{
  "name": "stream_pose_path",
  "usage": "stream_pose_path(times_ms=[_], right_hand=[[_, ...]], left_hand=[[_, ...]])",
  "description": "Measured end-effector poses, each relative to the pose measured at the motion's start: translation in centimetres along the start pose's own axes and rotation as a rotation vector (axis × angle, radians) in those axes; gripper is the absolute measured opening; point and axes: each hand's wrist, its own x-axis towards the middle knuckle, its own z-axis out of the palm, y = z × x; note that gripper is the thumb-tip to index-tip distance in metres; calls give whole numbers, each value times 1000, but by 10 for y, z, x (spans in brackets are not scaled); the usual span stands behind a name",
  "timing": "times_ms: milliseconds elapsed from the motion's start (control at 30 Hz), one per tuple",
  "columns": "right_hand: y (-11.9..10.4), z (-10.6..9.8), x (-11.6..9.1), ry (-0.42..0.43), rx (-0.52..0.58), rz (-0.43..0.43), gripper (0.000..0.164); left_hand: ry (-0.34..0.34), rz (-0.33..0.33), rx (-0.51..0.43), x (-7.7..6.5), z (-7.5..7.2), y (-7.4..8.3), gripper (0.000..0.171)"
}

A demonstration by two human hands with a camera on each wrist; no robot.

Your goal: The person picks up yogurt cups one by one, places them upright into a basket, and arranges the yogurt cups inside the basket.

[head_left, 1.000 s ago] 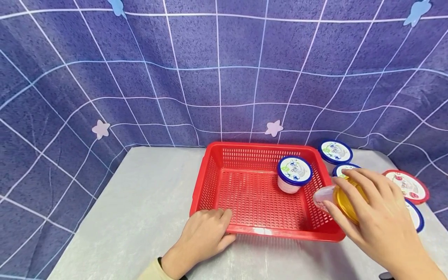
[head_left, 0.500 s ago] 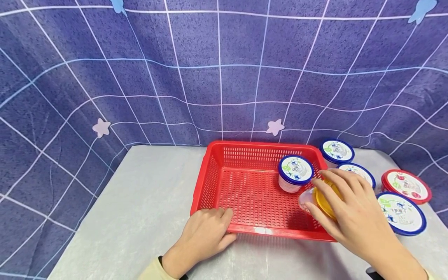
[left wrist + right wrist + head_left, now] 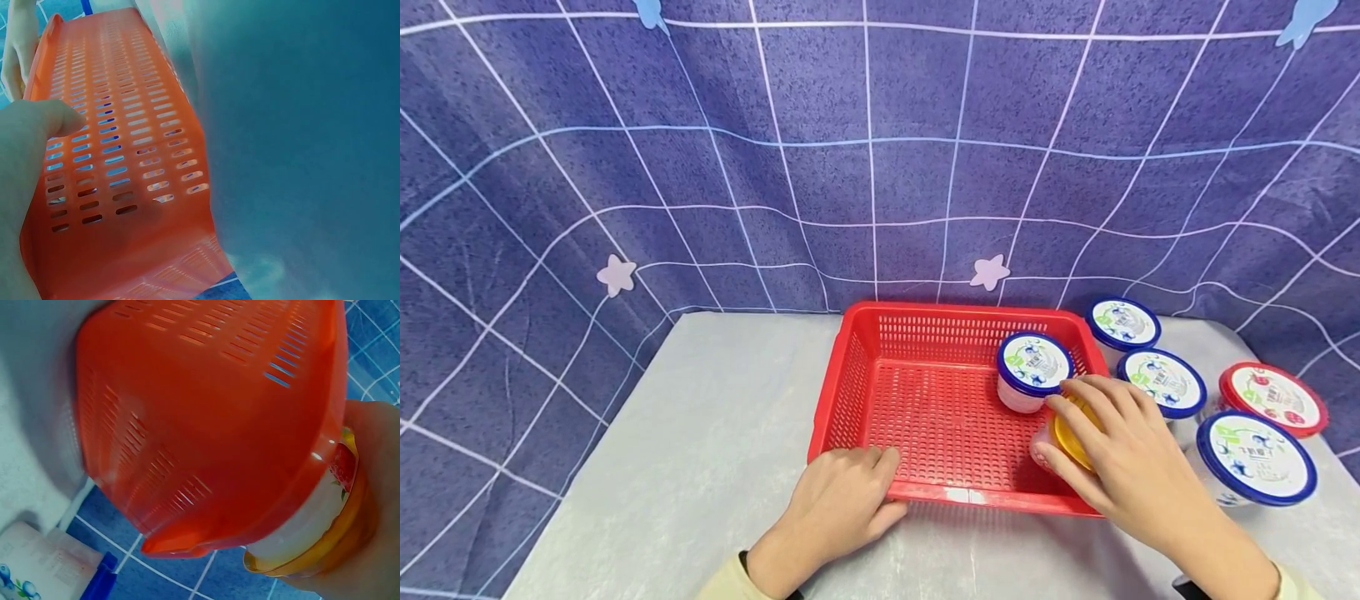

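Note:
The red plastic basket [image 3: 936, 425] stands on the grey table, holding one blue-lidded tub [image 3: 1035, 367] upright at its right side. My left hand [image 3: 838, 492] grips the basket's front rim, fingers over the edge and thumb against the outer wall, as the left wrist view also shows. A tub with a yellow lid [image 3: 1077, 432] is in my right hand [image 3: 1138, 458], tilted on its side over the basket's front right corner. In the right wrist view its pale wall [image 3: 300, 528] carries a strawberry picture and shows beyond the basket's rim.
Right of the basket stand several tubs: one blue-lidded at the back [image 3: 1123, 324], another in the middle [image 3: 1162, 382], a larger one nearer the front [image 3: 1257, 457], and one red-lidded [image 3: 1275, 398]. A purple-blue gridded curtain [image 3: 910, 167] hangs behind the table [image 3: 700, 400].
My right hand has carried the yellow-lidded tub leftward from beside the basket to over its right part, uncovering the tubs behind. My left hand stays on the rim.

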Motion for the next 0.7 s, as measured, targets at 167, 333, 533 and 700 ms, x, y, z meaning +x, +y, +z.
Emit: stream_pose_path(times_ms=[167,333,533,700], right_hand=[[3,6,-1,-34,5,-5,55],[5,13,-1,-48,11,-28,53],[7,20,-1,-60,2,-56,53],[9,22,0,-66,9,-70,52]], left_hand=[[1,-2,2,0,1,1,41],[-5,-1,-1,0,0,1,41],[-6,0,-5,0,0,0,42],[-4,0,-2,0,0,0,41]])
